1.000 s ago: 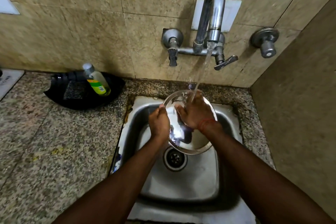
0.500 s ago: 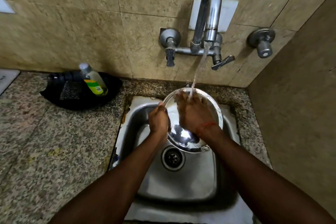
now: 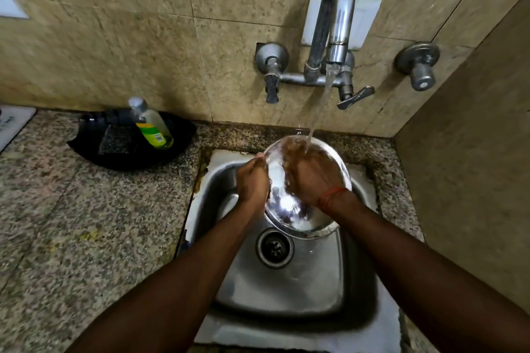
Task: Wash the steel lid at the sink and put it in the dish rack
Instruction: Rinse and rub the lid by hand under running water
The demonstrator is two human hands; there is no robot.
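Note:
A round shiny steel lid (image 3: 298, 219) is held tilted over the steel sink (image 3: 286, 289), under running water from the tap (image 3: 334, 31). My left hand (image 3: 252, 180) grips the lid's left rim. My right hand (image 3: 311, 178) lies flat on the lid's inner face with its fingers spread, blurred with motion, and the water stream lands on its fingertips. A red thread is round my right wrist. No dish rack is in view.
A black dish (image 3: 132, 143) on the granite counter (image 3: 86, 223) to the left holds a soap bottle (image 3: 152, 127) and a scrub pad. The drain (image 3: 274, 246) sits below the lid. A second valve (image 3: 418, 66) is on the wall, and a side wall stands at the right.
The lid has risen a little toward the tap and my right hand has slid up across its face into the stream. My left hand keeps its grip on the rim.

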